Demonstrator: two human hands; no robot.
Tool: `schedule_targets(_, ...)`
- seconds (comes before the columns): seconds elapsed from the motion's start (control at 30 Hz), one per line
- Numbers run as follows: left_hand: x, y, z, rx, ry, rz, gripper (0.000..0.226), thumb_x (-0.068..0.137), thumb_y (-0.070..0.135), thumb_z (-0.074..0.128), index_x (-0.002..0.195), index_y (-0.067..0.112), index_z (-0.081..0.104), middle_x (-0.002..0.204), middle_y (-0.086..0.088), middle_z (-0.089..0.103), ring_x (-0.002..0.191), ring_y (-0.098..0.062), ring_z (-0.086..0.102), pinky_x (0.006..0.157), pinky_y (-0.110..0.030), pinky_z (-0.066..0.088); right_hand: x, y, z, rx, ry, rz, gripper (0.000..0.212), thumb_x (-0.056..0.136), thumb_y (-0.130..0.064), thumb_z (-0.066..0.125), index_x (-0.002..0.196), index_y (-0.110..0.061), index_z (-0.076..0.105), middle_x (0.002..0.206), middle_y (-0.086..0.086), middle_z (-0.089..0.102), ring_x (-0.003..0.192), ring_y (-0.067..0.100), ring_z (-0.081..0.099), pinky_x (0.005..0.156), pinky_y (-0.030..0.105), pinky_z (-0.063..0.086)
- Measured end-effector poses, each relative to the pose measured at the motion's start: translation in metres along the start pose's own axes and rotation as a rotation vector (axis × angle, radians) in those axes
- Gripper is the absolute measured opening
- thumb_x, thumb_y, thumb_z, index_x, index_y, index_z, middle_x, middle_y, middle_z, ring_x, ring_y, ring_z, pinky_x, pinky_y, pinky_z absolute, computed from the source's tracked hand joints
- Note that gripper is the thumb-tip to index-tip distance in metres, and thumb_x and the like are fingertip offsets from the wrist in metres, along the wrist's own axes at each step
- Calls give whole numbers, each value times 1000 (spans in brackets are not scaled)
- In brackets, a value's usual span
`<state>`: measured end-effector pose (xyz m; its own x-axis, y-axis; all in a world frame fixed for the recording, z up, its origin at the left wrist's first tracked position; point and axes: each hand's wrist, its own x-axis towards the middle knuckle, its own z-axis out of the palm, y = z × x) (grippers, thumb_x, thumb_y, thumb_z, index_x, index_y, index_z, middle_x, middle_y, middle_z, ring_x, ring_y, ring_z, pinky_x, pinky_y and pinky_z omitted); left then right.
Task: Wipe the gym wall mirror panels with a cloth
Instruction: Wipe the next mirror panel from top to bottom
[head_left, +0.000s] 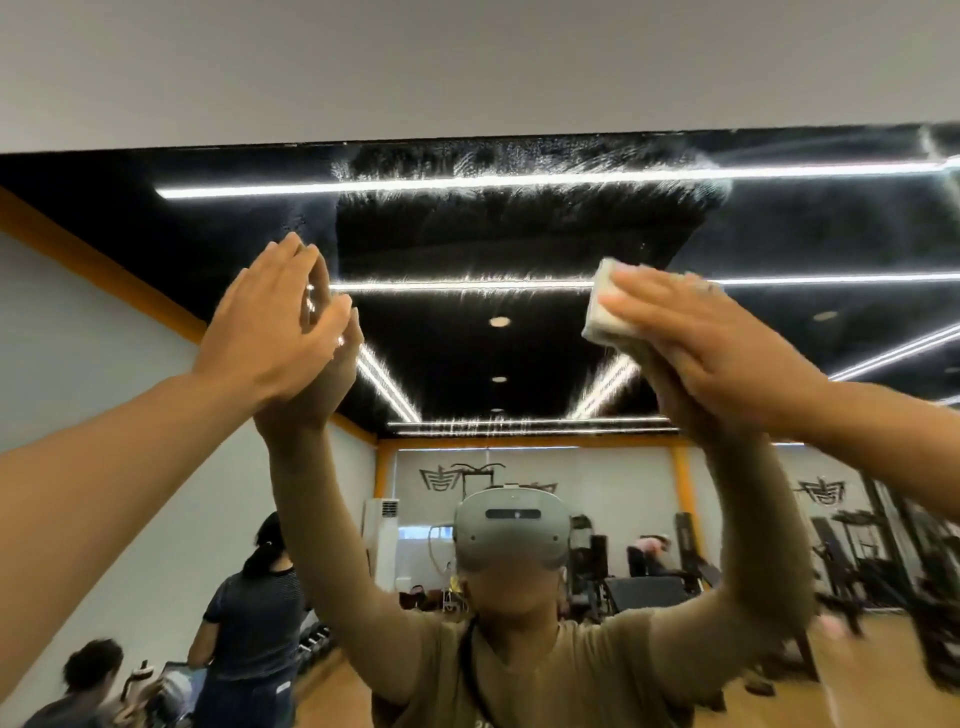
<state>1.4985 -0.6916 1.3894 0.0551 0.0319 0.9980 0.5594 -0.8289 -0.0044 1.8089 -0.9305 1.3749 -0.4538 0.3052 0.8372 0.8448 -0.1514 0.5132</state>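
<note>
Mirror (519, 234) under flat right hand (696, 332) pressing cloth (602, 312); left hand (270, 327) flat too.

No text, number or brand can be read: the dark stylised emblems (440, 478) reflected in the mirror (519, 234) on the far gym wall look like a logo, but no letters can be made out

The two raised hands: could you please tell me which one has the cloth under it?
The right hand presses the folded white cloth flat against the mirror; the left hand rests bare on the glass.
</note>
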Motion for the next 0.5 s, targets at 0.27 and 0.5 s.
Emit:
schedule_targets(0.27, 2, -1, 6, 76, 19, 15, 66, 101, 48, 42, 154, 12, 29, 162, -8, 25, 152, -24, 16, 123, -46, 16, 81, 45, -7, -67, 265, 478, 34, 89, 8, 39, 119, -2, 54, 123, 22, 48, 119, 39, 45, 103, 45, 36)
schedule_targets(0.5, 7, -5, 9, 107, 9, 24, 54, 100, 49, 40, 135, 8, 42, 139, -18, 46, 134, -36, 41, 114, -56, 33, -78, -73, 29, 74, 182, 269, 50, 100, -23, 30, 150, -31, 34, 156, -7, 29, 146, 14, 24, 118, 37, 18)
